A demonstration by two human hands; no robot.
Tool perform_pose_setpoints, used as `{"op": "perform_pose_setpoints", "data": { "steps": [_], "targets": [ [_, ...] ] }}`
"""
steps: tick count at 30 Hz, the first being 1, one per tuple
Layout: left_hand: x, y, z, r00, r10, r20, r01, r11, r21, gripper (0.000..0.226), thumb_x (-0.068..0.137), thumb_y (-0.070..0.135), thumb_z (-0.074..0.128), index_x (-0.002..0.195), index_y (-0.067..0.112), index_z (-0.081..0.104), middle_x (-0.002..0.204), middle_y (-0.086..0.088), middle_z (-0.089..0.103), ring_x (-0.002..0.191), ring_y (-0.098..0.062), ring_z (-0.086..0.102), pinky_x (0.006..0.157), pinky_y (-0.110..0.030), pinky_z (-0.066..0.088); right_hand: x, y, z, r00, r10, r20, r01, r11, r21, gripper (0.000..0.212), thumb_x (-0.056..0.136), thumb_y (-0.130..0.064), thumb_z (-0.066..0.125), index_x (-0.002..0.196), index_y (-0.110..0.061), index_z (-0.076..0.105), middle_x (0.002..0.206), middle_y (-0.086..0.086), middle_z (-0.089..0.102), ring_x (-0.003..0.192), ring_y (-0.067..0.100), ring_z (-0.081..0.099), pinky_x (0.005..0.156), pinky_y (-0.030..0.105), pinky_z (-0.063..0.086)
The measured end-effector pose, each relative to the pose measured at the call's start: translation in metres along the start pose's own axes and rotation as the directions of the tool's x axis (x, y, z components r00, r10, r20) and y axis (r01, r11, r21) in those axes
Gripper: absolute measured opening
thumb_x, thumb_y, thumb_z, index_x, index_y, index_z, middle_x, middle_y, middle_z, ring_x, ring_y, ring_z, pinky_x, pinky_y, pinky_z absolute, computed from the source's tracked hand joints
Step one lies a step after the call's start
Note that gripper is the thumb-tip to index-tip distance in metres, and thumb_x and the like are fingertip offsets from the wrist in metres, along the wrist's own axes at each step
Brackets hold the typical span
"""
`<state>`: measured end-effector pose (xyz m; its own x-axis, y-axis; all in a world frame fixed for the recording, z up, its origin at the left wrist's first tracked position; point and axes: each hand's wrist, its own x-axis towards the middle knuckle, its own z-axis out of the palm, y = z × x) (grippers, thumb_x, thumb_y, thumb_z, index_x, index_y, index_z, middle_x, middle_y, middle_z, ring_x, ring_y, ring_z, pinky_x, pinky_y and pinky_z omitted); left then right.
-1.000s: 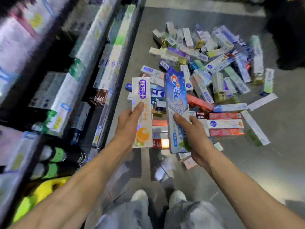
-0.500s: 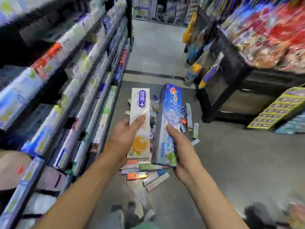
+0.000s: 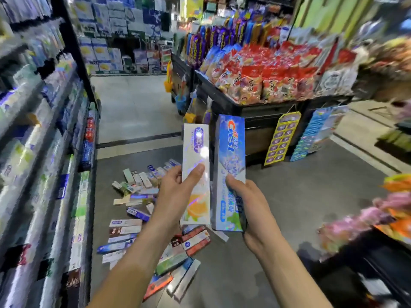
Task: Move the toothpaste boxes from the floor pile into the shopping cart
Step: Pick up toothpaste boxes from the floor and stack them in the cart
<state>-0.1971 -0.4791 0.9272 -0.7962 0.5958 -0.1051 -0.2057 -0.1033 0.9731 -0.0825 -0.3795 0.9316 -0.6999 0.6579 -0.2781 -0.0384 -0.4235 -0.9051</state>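
So right now each hand has one box, held up at about chest level over the floor pile. The left hand is wrapped around the lower half of a long white cardboard toothpaste box with a purple logo and an orange slice at the bottom, thumb lying across the front face. The right hand grips the bottom end of a long shiny blue cardboard toothpaste box with a red and blue brand name.

Both stand nearly upright, long axis vertical, top ends pointing away toward the aisle, side by side and just about touching.

These look light and stiff, but the glossy finish is probably a bit slippery and thin card dents, so holding across the flat faces near the middle seems safest.

The scattered pile of mixed toothpaste boxes on the grey floor sits below. No shopping cart visible anywhere.
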Motion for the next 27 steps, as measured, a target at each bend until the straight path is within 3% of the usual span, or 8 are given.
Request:
{"op": "perform_pose_setpoints", "data": {
  "steps": [3, 8, 12, 15, 17, 20, 23, 27],
  "targets": [
    [0.001, -0.003, 0.024, 0.989, -0.022, 0.144, 0.02, 1.0, 0.018, 0.024, 0.093, 0.03, 0.069, 0.111, 0.014, 0.069, 0.097, -0.007, 0.078, 0.086, -0.027, 0.076, 0.07, -0.036, 0.063, -0.019, 0.002, -0.021, 0.984, -0.057, -0.171, 0.062, 0.998, 0.023, 0.034, 0.09, -0.026, 0.072, 0.112, -0.006, 0.057, 0.097, 0.012, 0.076, 0.087, 0.027, 0.074, 0.077, 0.045, 0.062],
    [-0.016, -0.023, 0.06, 0.902, -0.119, 0.414, 0.091, 0.992, 0.085, 0.035, 0.086, 0.028, 0.075, 0.114, 0.008, 0.067, 0.101, -0.01, 0.077, 0.095, -0.034, 0.074, 0.084, -0.051, 0.06, -0.07, 0.024, -0.055, 0.866, -0.084, -0.493, 0.15, 0.984, 0.097, 0.049, 0.084, -0.032, 0.078, 0.121, -0.007, 0.057, 0.11, 0.016, 0.074, 0.102, 0.035, 0.072, 0.095, 0.059, 0.054],
    [-0.047, -0.052, 0.085, 0.758, -0.226, 0.611, 0.12, 0.97, 0.21, 0.056, 0.067, 0.041, 0.087, 0.112, 0.014, 0.068, 0.101, -0.006, 0.078, 0.094, -0.032, 0.074, 0.087, -0.053, 0.059, -0.134, 0.053, -0.076, 0.666, -0.078, -0.742, 0.249, 0.961, 0.123, 0.038, 0.091, -0.023, 0.07, 0.121, -0.005, 0.056, 0.108, 0.016, 0.075, 0.097, 0.029, 0.073, 0.094, 0.053, 0.056],
    [-0.081, -0.075, 0.108, 0.6, -0.319, 0.734, 0.124, 0.943, 0.308, 0.065, 0.057, 0.05, 0.093, 0.109, 0.018, 0.069, 0.099, -0.006, 0.078, 0.085, -0.026, 0.075, 0.08, -0.048, 0.061, -0.19, 0.078, -0.088, 0.49, -0.054, -0.87, 0.292, 0.951, 0.105, 0.038, 0.091, -0.02, 0.071, 0.124, -0.008, 0.057, 0.107, 0.01, 0.076, 0.098, 0.03, 0.074, 0.09, 0.049, 0.059],
    [-0.101, -0.086, 0.118, 0.509, -0.372, 0.776, 0.129, 0.925, 0.358, 0.064, 0.058, 0.049, 0.089, 0.11, 0.017, 0.069, 0.096, -0.005, 0.078, 0.084, -0.025, 0.075, 0.077, -0.046, 0.061, -0.221, 0.092, -0.092, 0.379, -0.044, -0.924, 0.268, 0.961, 0.064, 0.038, 0.088, -0.018, 0.074, 0.122, -0.012, 0.058, 0.105, 0.005, 0.077, 0.094, 0.025, 0.075, 0.081, 0.041, 0.06],
    [-0.136, -0.104, 0.133, 0.342, -0.418, 0.842, 0.144, 0.908, 0.393, 0.037, 0.081, 0.028, 0.083, 0.112, 0.018, 0.065, 0.095, 0.001, 0.078, 0.08, -0.017, 0.075, 0.066, -0.034, 0.058, -0.269, 0.116, -0.102, 0.201, -0.059, -0.978, 0.187, 0.982, -0.021, 0.05, 0.079, -0.025, 0.085, 0.121, -0.019, 0.057, 0.109, -0.002, 0.074, 0.093, 0.013, 0.074, 0.077, 0.032, 0.06],
    [-0.157, -0.125, 0.147, 0.261, -0.435, 0.862, 0.106, 0.9, 0.423, 0.04, 0.078, 0.032, 0.082, 0.111, 0.02, 0.064, 0.099, 0.001, 0.078, 0.084, -0.016, 0.075, 0.069, -0.032, 0.057, -0.298, 0.136, -0.118, 0.124, -0.04, -0.991, 0.128, 0.992, -0.024, 0.08, 0.059, -0.038, 0.096, 0.124, -0.022, 0.053, 0.113, -0.003, 0.072, 0.093, 0.01, 0.072, 0.08, 0.032, 0.058],
    [-0.17, -0.156, 0.175, 0.24, -0.48, 0.844, 0.086, 0.876, 0.474, 0.055, 0.067, 0.039, 0.091, 0.11, 0.02, 0.063, 0.101, 0.0, 0.077, 0.091, -0.022, 0.075, 0.083, -0.044, 0.06, -0.313, 0.155, -0.151, 0.108, -0.014, -0.994, 0.098, 0.995, -0.004, 0.096, 0.044, -0.045, 0.092, 0.128, -0.026, 0.049, 0.114, -0.004, 0.072, 0.097, 0.013, 0.072, 0.077, 0.033, 0.057]
  ]
}}
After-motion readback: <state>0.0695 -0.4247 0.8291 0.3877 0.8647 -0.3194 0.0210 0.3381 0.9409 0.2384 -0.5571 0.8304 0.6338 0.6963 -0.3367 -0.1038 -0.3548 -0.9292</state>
